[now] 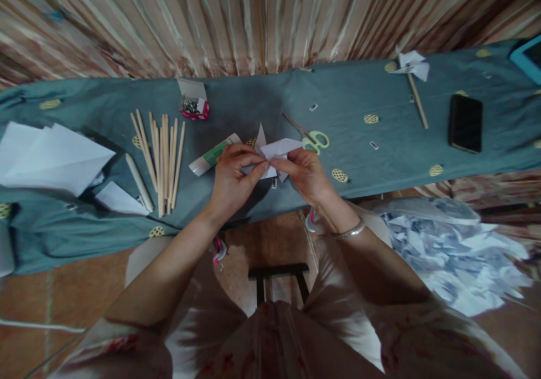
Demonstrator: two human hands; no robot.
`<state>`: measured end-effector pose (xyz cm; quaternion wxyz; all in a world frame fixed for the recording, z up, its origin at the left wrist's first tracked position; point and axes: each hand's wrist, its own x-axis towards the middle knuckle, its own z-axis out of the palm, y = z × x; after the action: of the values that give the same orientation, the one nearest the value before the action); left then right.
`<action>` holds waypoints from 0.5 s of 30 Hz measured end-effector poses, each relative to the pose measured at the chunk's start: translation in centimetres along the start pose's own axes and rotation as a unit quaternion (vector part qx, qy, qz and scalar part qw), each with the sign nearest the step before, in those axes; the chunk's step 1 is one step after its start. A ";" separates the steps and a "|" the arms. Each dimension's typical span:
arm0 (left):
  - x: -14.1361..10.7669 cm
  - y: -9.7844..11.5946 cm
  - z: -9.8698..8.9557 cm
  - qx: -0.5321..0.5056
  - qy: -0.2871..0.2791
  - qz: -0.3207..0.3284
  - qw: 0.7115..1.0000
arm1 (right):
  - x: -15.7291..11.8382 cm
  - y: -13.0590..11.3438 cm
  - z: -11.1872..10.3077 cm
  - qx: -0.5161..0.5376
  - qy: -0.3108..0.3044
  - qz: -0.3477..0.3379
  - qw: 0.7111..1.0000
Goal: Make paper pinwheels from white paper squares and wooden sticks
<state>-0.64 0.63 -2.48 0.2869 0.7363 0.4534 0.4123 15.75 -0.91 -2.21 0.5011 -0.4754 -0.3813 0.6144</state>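
Between my hands, over the near edge of the table, is a white paper pinwheel (279, 149) with folded blades pointing several ways. My left hand (236, 176) pinches it near the centre from the left. From the right, the fingers of my right hand (307, 175) press on its middle and one blade. Whether a pin sits at the centre is too small to tell. A green and white box (213, 154) lies just beyond my left hand. Scissors with pale green handles (313, 141) rest open beyond my right hand.
Left on the cloth-covered table (346, 102) lie wooden sticks (163, 159), a pale pen-like rod (138, 181), white paper sheets (51, 156) and a red box of pins (194, 107). Right are a pinwheel on a stick (414, 74) and a phone (465, 122). A bag of paper scraps (456, 255) stands below.
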 end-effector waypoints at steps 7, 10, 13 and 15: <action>0.5 -0.2 -0.6 -0.080 0.056 -0.092 0.991 | 0.0 -0.2 -0.3 0.030 0.018 0.021 0.999; 0.5 0.0 -0.1 -0.249 0.003 -0.182 0.951 | 0.0 -0.3 -0.2 0.025 0.022 0.026 0.999; 0.4 0.7 0.4 -0.366 -0.042 -0.245 0.897 | 0.0 -0.3 -0.1 0.015 0.027 0.023 0.999; 0.3 1.0 0.5 -0.387 -0.037 -0.263 0.883 | 0.1 -0.2 -0.1 0.007 0.028 0.022 0.999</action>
<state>0.35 0.46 -1.83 0.6639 0.4350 0.4234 0.4367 15.89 -0.78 -2.08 0.5012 -0.4969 -0.3523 0.6146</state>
